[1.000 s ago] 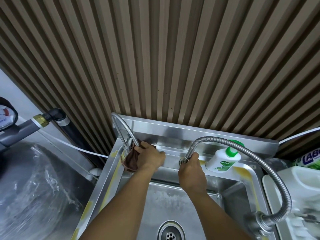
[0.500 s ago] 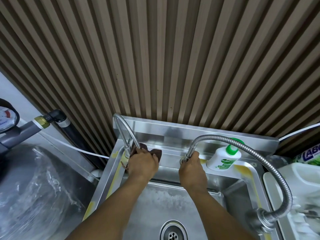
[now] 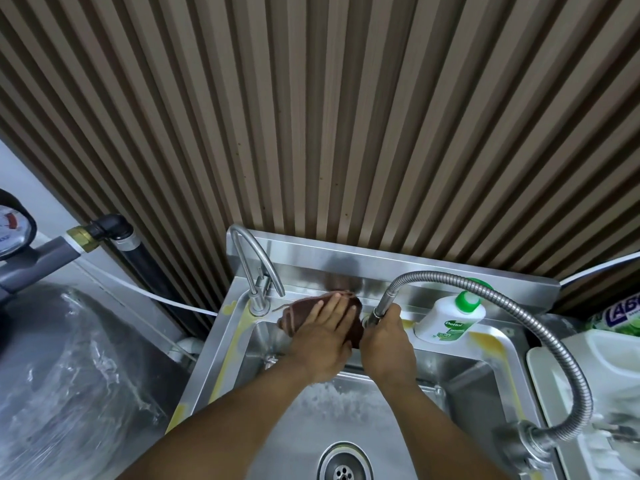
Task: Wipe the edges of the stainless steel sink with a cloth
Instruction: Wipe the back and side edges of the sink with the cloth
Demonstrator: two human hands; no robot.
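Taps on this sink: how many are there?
2. A curved tap stands at the sink's back left corner; a bendy hose tap rises from the right rim, its tip held by the right hand.

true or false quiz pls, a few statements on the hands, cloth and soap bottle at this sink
1. The left hand presses the cloth on the back ledge of the sink. True.
2. The right hand holds the bottle. False: it grips the end of the hose; the bottle stands beside it.
3. The cloth covers the drain. False: the drain is bare, and the cloth is up on the ledge.
4. The bottle has a green cap. True.
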